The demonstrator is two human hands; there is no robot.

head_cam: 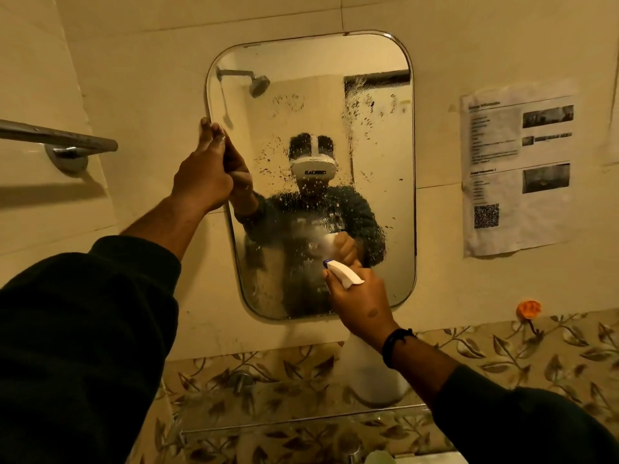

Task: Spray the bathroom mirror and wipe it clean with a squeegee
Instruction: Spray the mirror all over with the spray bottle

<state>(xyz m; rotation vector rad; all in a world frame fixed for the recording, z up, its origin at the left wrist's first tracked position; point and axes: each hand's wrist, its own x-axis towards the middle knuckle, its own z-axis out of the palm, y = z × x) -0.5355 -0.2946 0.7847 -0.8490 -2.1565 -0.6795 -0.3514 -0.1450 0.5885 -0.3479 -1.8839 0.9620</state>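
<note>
A rounded rectangular mirror point(382, 128) hangs on the tiled wall, its glass speckled with spray droplets across the middle and lower part. My left hand point(204, 169) holds the mirror's left edge, fingers straight along the rim. My right hand point(360, 303) grips a white spray bottle point(376, 370) by its neck, the white nozzle head point(345, 274) pointing at the lower glass. The bottle's body hangs below my wrist. No squeegee is in view.
A chrome towel bar point(60, 139) sticks out from the wall at left. A printed paper notice point(519, 169) is taped to the wall at right. An orange hook point(528, 309) sits below it. A glass shelf point(301, 420) runs under the mirror, above leaf-patterned tiles.
</note>
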